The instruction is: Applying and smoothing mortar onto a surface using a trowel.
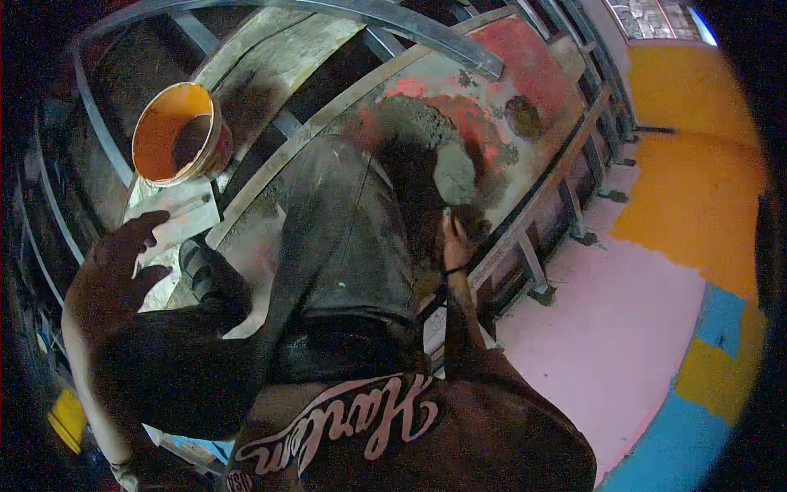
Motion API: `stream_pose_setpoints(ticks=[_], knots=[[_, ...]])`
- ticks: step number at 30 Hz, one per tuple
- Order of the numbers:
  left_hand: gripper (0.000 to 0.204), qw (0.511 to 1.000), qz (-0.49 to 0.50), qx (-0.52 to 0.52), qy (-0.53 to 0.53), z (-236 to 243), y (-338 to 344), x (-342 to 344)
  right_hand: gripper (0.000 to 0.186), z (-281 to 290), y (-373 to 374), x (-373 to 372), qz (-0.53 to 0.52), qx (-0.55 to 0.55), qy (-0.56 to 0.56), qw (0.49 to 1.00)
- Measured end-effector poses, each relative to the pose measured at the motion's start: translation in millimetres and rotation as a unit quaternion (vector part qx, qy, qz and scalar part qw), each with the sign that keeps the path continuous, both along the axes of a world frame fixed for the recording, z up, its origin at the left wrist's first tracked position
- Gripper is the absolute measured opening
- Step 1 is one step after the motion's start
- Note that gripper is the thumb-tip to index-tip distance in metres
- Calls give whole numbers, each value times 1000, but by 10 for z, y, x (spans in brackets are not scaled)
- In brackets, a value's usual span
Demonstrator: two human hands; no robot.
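Observation:
My right hand (456,246) is closed round the handle of a trowel, its thumb along the top. The trowel's grey blade (455,174) points away from me, over a patch of wet grey mortar (418,115) on a red and grey panel (525,57). Most of the handle lies in shadow. On the left, my left hand (147,250) is open with its fingers apart, holding nothing. It hovers beside a pale board (184,215). Just beyond it stands an orange bucket (184,131), tilted in view, with something dark inside.
Curved metal bars (393,25) arch across the far side. A metal frame (533,258) with short struts runs along my right. Beyond it is a floor painted pink (607,328), orange (689,172) and blue (680,451). My bent knee (344,180) stands between my hands.

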State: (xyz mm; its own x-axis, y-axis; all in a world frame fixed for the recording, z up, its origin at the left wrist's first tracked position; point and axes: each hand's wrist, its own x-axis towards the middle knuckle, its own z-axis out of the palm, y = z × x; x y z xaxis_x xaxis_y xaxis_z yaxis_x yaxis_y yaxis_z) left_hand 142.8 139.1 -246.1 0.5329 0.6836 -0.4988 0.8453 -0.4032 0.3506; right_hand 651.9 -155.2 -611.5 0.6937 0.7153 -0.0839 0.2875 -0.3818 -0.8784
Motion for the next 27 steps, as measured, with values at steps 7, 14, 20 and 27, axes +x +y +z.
stream_pose_setpoints(ticks=[7,14,20,27], knots=[[65,999,8,10,30,-12,101,-22,23,1097,240,-133,-5,-42,-125,991],[64,999,15,-29,12,-112,183,8,54,1933,803,323,1,64,341,938],[63,1000,-3,-7,26,-163,202,-29,55,480,409,63,55,-72,301,949],[66,1000,3,2,28,-145,115,-154,42,57,-1627,-778,82,12,476,875]])
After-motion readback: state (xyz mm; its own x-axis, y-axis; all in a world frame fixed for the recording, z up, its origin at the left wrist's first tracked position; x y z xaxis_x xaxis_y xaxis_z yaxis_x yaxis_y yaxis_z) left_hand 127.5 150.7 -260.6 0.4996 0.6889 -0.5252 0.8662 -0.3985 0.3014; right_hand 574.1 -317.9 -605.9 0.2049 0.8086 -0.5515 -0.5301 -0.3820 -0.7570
